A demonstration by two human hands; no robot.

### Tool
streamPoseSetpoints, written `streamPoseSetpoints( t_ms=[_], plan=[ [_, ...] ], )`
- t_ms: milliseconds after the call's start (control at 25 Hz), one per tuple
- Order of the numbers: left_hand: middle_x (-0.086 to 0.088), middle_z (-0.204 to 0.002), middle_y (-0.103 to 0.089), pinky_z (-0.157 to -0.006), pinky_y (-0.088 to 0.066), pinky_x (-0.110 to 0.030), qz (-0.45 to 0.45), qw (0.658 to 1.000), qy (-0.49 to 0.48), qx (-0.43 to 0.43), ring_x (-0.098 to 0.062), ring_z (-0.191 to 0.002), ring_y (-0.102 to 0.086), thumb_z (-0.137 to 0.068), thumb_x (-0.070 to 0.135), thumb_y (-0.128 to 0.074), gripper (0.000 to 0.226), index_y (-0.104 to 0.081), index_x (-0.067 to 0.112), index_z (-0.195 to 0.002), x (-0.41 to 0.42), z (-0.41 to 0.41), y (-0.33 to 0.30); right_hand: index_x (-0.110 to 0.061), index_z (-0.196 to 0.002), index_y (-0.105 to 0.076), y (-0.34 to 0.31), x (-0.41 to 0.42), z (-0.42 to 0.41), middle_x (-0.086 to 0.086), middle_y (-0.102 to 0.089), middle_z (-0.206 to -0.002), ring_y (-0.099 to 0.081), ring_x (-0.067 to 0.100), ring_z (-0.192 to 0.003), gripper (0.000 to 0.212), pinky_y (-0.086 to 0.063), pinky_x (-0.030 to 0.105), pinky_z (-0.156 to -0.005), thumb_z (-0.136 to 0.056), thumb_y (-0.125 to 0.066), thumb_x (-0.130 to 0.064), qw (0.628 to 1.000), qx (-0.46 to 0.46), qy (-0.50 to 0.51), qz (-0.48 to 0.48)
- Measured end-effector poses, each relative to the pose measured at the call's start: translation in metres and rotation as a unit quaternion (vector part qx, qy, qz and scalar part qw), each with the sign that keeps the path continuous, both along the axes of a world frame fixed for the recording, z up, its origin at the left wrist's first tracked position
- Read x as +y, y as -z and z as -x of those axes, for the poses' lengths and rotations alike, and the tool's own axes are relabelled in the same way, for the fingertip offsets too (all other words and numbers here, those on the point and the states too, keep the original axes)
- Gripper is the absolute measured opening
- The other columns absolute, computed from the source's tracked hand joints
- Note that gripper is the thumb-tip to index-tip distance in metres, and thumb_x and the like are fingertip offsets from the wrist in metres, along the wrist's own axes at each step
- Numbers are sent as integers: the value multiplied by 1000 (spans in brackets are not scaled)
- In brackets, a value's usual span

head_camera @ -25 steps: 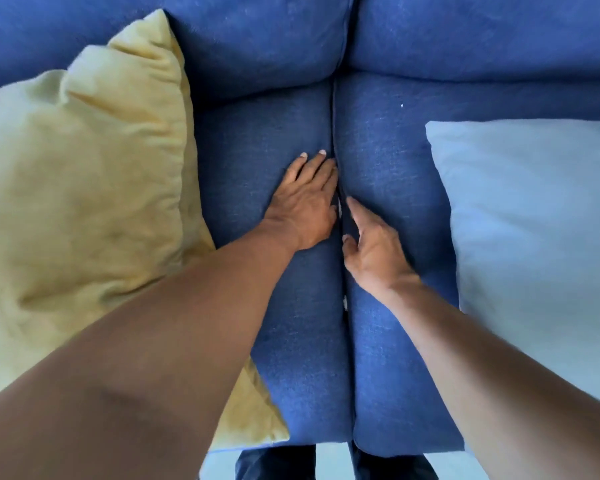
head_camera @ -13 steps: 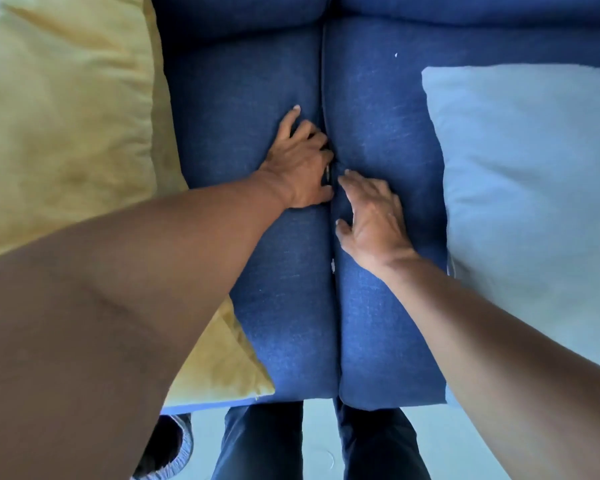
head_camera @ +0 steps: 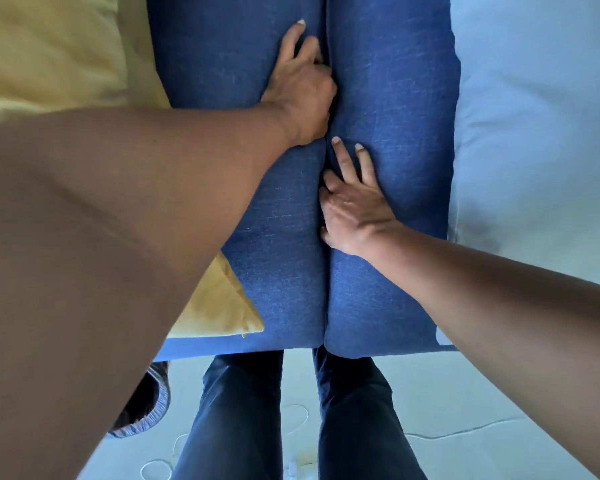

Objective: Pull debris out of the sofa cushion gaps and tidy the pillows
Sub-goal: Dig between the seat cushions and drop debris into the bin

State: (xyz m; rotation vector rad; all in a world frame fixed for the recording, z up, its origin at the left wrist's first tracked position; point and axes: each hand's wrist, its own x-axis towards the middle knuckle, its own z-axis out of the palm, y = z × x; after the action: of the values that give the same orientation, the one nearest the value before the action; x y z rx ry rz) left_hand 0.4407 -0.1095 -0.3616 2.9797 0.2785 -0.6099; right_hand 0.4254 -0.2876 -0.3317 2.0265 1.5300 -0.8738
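Hands (head_camera: 303, 88) (head_camera: 352, 206) press flat, fingers spread, either side of cushion gap (head_camera: 326, 289)

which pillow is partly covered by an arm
The yellow pillow, on the left seat cushion: the left forearm crosses over it, hiding its middle. The pale blue pillow on the right lies fully uncovered.
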Motion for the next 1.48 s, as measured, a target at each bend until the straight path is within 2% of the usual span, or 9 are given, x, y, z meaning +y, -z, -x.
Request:
streamPoseSetpoints(
  t_ms=[160,280,440,520,600,760,960,1160,1480],
  plan=[
    [-4,-101,-70,-125,-5,-45,94,994,-23,-49,-29,-125,-47,-88,34,-58,22,-72,19,-97,-2,13,13,-15,-160,-28,15,8,5,7,-27,-166,25,44,-151,65,18,65,-119,-95,-36,-25,999,-23,-42,1],
    [-2,-94,-71,-122,-13,-33,213,968,-101,-91,-19,-112,-60,-92,31,-55,11,-65,25,-92,-1,24,12,-17,-160,-28,15,15,8,6,-23,-168,25,43,-152,62,23,62,-118,-98,-31,-26,998,-29,-53,0],
    [4,-80,-74,-110,-36,-27,318,923,-197,-91,-13,-89,-68,-88,25,-56,11,-66,20,-88,-2,23,2,-16,-146,-53,2,4,15,5,-55,-150,5,41,-156,55,14,56,-124,-94,-40,-28,999,6,-53,9],
    [4,-77,-76,-79,-52,-20,381,876,-288,-71,-6,-74,-69,-88,22,-58,10,-68,19,-87,0,25,-7,-17,-120,-71,-12,-6,20,0,-71,-126,-16,33,-153,41,6,48,-127,-92,-44,-28,997,69,-33,12],
    [4,-74,-77,-57,-43,-9,416,838,-351,-43,5,-60,-63,-91,16,-61,9,-69,18,-88,-4,24,-17,-17,-102,-73,-33,-21,27,-1,-74,-110,-41,24,-138,32,-8,36,-126,-96,-43,-26,990,136,42,-10],
    [1,-71,-77,-67,-49,-18,464,749,-470,-46,-6,-72,-72,-90,12,-62,10,-68,17,-82,-22,39,-56,-22,-93,-59,-87,-48,37,-5,-66,-72,-68,25,-79,19,-56,38,-79,-101,-42,-25,887,245,384,-70],
    [6,-73,-76,-63,-53,-23,437,674,-569,-175,-13,-74,-72,-90,18,-64,10,-72,20,-84,-44,95,-154,-10,-87,-55,-156,-38,28,7,-62,-64,-55,14,-47,33,-49,26,-56,-104,-52,-38,785,293,513,-187],
    [-6,-81,-75,-66,-61,-32,400,548,-658,-327,-15,-68,-71,-92,17,-65,10,-74,13,-92,-51,177,-246,-11,-101,-64,-216,4,41,4,-63,-76,-56,18,-55,9,-48,27,-52,-97,-57,-8,699,432,526,-221],
    [-3,-78,-75,-69,-62,-36,215,343,-820,-404,-13,-59,-67,-94,26,-67,9,-76,23,-96,-122,380,-282,-11,-125,-60,-267,44,138,8,-75,-107,-77,27,-77,22,-60,31,-65,-107,-49,-10,755,522,362,-165]
  ],
)
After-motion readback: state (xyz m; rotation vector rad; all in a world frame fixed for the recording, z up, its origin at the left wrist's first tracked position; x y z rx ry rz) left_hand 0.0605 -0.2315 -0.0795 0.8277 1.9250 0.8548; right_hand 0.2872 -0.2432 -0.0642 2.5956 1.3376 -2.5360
